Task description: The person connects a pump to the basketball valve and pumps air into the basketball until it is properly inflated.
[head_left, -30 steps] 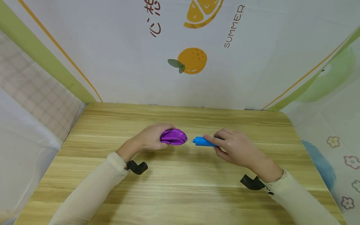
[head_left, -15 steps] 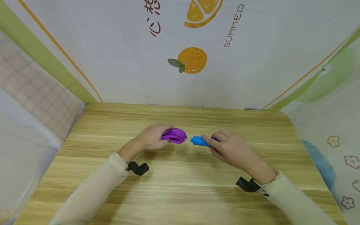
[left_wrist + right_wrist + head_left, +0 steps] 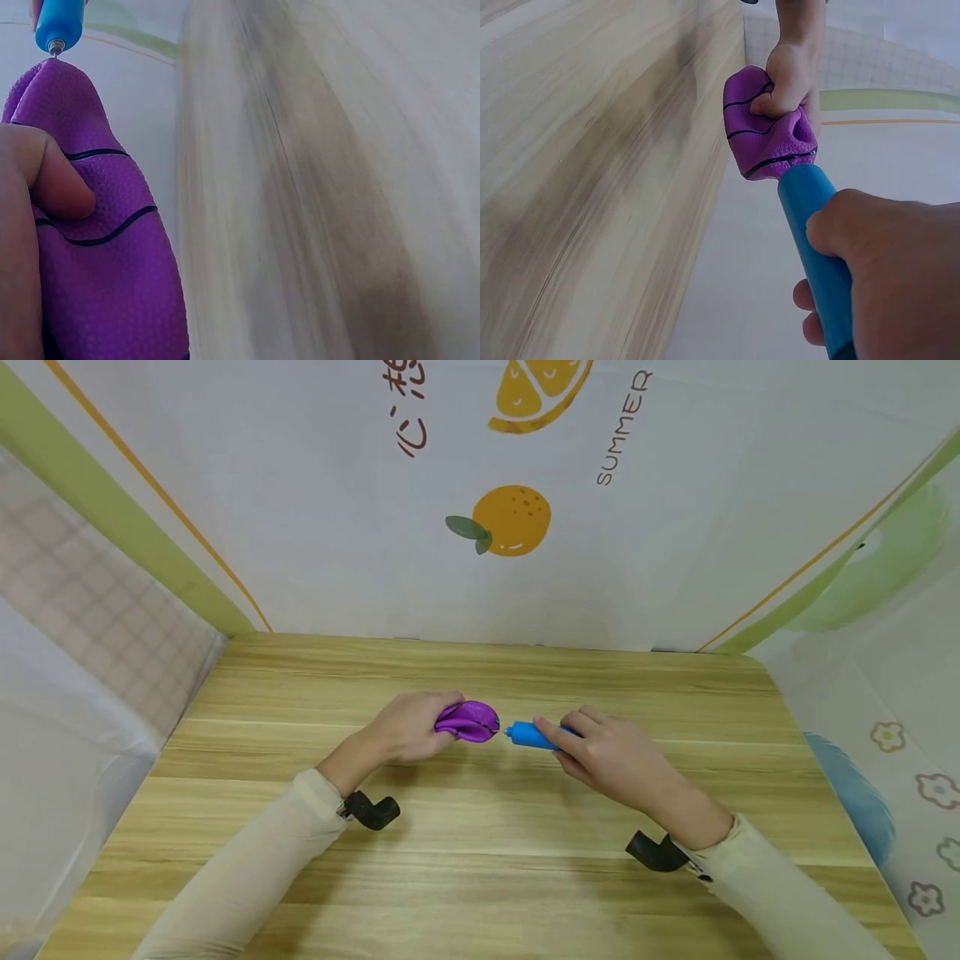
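A deflated purple ball (image 3: 468, 722) with pebbled skin and black seam lines hangs above the table, folded in on itself. My left hand (image 3: 412, 727) grips it from the left, and in the left wrist view the thumb presses into the ball's skin (image 3: 112, 187). My right hand (image 3: 611, 756) holds a blue hand pump (image 3: 531, 736) level, pointing left at the ball. In the left wrist view a thin metal needle (image 3: 55, 53) runs from the pump's tip to the ball's end. Only a short length of needle shows. The pump's rear end is hidden by the right hand in the head view.
Below both hands lies a wood-grain table (image 3: 480, 877). A white printed curtain (image 3: 337, 543) hangs at its back edge, with more cloth at both sides. Black bent mounts (image 3: 375, 812) stick out from the wrists.
My right hand has moved left with the pump, and the stretch of needle between pump and ball has become shorter. The left hand has shifted slightly right with the ball.
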The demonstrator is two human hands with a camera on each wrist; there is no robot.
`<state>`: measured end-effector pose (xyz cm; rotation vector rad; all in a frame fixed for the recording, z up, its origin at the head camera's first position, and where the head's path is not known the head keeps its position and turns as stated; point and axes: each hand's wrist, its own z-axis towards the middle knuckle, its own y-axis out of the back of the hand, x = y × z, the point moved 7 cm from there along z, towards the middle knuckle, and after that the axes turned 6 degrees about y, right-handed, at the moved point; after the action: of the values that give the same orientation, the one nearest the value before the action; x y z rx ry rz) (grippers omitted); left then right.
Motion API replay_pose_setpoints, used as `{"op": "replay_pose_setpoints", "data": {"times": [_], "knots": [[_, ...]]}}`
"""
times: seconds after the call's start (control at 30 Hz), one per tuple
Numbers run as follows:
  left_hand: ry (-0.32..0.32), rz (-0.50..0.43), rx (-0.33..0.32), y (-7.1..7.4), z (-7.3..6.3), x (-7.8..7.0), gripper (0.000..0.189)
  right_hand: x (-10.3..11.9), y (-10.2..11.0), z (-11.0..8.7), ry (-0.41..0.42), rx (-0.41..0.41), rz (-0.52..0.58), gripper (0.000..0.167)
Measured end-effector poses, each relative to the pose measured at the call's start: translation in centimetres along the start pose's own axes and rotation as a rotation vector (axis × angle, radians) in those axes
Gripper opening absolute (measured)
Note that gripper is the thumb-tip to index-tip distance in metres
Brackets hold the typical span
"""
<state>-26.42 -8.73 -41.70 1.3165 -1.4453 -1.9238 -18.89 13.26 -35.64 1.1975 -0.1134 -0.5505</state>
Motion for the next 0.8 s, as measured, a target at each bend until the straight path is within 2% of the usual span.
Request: {"op": "replay_pose_setpoints", "data": {"times": [0.8], "knots": [[0.018,0.02,0.004,0.07,0.14,-0.41,0.013,0.03,-0.79,0.12,-0.021,-0.015,-0.005,0.051]]}}
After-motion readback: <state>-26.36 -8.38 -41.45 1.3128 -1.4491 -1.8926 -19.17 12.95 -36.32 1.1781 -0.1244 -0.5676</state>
